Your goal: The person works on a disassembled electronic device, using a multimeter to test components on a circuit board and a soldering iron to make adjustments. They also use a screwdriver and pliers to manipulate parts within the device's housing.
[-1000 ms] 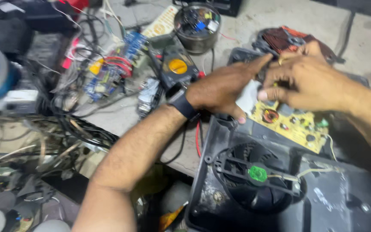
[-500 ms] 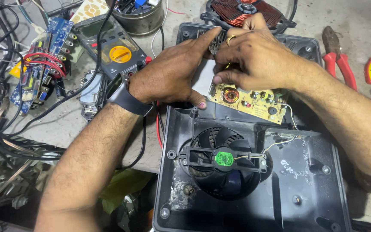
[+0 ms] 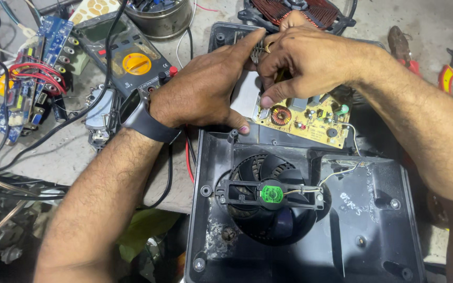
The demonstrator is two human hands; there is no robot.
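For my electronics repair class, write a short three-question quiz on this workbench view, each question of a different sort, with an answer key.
1. True or false: the cooling fan with the green hub sits in the black plastic housing, nearer the camera than the yellow circuit board.
2. Which wrist wears the dark watch? A) left B) right C) neither
3. Fill in: the multimeter on the bench has a round ______ dial.

Key
1. True.
2. A. The left hand wears it; the right hand works beside it at the top edge of the board, and both hands touch there.
3. Yellow.
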